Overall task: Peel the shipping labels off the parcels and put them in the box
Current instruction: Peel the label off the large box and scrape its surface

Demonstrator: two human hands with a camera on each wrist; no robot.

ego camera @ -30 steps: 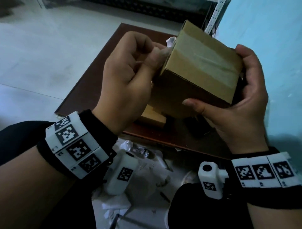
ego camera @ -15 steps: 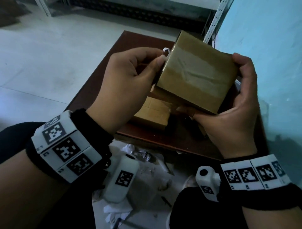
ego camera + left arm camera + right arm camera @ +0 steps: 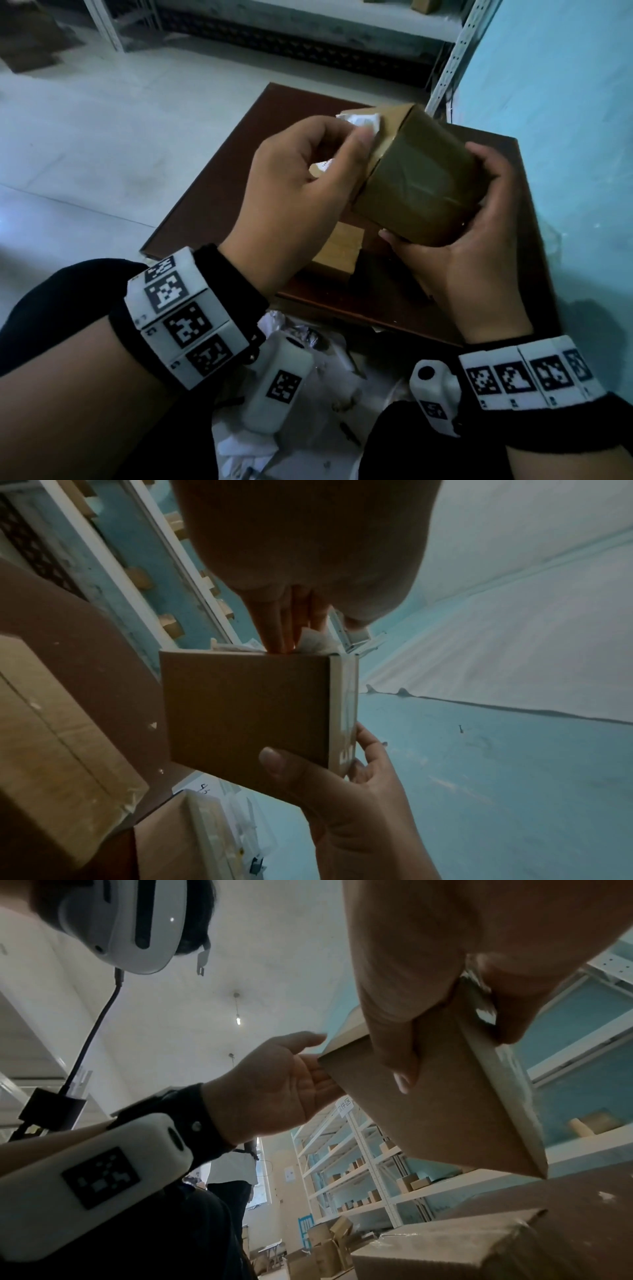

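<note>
A small brown cardboard parcel (image 3: 418,181) wrapped in clear tape is held up over the brown table (image 3: 236,178). My right hand (image 3: 445,205) grips it from the right, thumb under its near edge and fingers over the far side. My left hand (image 3: 356,137) pinches a crumpled white shipping label (image 3: 359,120) on the parcel's far-left face. In the left wrist view my fingertips (image 3: 284,639) press at the parcel's (image 3: 246,712) top edge beside the torn label (image 3: 315,642). The right wrist view shows my thumb (image 3: 394,1031) across the parcel (image 3: 445,1118).
A second small parcel (image 3: 339,253) lies on the table under my hands. Crumpled white paper and plastic (image 3: 308,383) lie on the floor between my knees. A turquoise wall (image 3: 565,137) stands close on the right. Metal shelving (image 3: 452,58) is behind. A larger cardboard box (image 3: 51,750) sits nearby.
The parcel has turned and come lower and nearer, so its labelled face now shows. My left hand's pinch has moved along that face, and more crumpled white label is visible.
</note>
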